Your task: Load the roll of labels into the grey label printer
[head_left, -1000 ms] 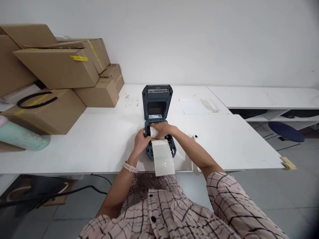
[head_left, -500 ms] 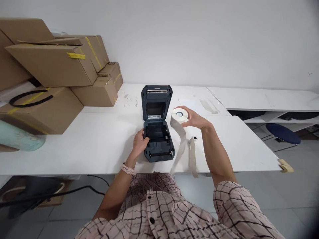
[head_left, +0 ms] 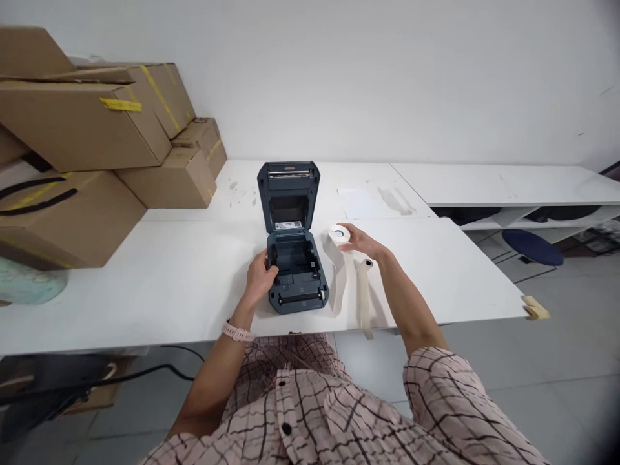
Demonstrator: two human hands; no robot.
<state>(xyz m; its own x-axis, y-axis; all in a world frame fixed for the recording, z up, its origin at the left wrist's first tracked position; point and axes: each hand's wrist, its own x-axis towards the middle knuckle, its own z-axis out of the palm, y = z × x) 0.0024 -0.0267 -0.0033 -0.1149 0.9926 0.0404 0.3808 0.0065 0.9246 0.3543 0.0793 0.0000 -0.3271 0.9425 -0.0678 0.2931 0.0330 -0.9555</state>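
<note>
A dark label printer stands on the white table with its lid raised and its inner bay facing up. My left hand grips the printer's left side, thumb over the rim. To the right of the printer, my right hand has its fingers around a white paper label roll, which seems to rest on the table. From this roll a loose strip trails toward the front. Nearer to me lies a small thin roll, its pale strip hanging past the front edge.
Stacked cardboard boxes fill the table's left end, with a pale green cylinder in front. A white wall rises behind. A tan piece sits on the front right corner. A blue stool stands beyond it.
My right hand has lowered the label roll toward the table, beside the printer. My left hand keeps its hold on the printer. The whole view has shifted slightly.
</note>
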